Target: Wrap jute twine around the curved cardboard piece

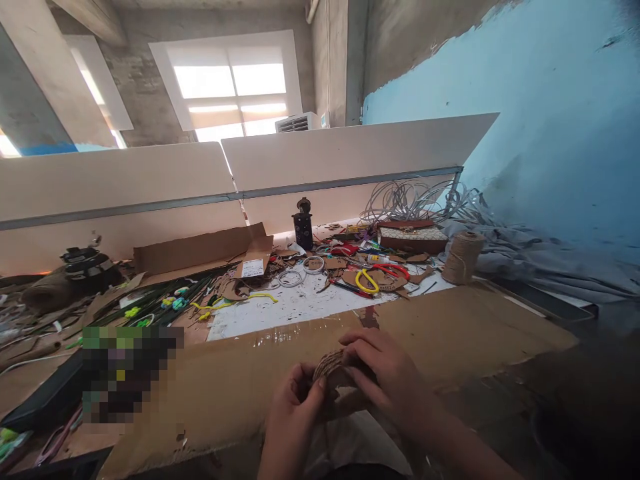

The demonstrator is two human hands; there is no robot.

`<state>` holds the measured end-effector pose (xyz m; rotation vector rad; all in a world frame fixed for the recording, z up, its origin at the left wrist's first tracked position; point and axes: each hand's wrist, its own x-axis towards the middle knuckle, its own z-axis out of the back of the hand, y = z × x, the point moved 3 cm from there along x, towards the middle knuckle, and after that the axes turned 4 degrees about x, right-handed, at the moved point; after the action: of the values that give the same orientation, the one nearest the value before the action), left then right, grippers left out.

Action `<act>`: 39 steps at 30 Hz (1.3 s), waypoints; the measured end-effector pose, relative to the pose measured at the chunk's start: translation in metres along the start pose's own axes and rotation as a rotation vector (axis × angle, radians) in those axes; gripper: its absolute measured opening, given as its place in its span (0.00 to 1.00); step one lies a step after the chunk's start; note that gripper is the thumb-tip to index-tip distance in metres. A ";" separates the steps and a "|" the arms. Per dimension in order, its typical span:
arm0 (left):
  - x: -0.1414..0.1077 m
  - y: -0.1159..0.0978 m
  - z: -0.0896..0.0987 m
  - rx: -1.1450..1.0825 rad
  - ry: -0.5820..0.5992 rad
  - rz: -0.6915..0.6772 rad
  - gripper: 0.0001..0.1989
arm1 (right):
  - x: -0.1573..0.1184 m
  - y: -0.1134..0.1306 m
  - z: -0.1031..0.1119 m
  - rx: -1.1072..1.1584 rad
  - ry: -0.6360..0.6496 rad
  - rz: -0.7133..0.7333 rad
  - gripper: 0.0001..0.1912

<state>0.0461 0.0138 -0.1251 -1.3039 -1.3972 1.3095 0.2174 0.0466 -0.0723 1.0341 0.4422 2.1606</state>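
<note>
Close to my body, just over the front edge of a flat cardboard sheet [225,380], both hands hold a small curved piece of cardboard wrapped in brown twine [330,364]. My left hand [297,397] pinches its left end between thumb and fingers. From the right, my right hand [387,370] grips the same piece, its fingers bent over the upper edge. The fingers cover part of the wrapped piece, so its whole outline is hidden. Farther back on the right, a large spool of brown twine [463,259] stands upright.
Behind the sheet lie a yellow loop [367,282], white rings [314,265] and cardboard scraps. A dark bottle [303,230], a handbag [413,235] and coiled cable [400,200] stand near the white partition [350,150]. Green stems and a cardboard tray [200,253] are at left.
</note>
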 end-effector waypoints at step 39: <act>0.000 -0.007 -0.002 0.300 0.214 -0.095 0.17 | 0.008 0.001 0.009 0.282 0.134 -0.251 0.09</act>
<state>0.0469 0.0144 -0.1181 -1.1237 -1.0573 1.2218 0.2205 0.0516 -0.0623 0.9273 0.9120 1.9845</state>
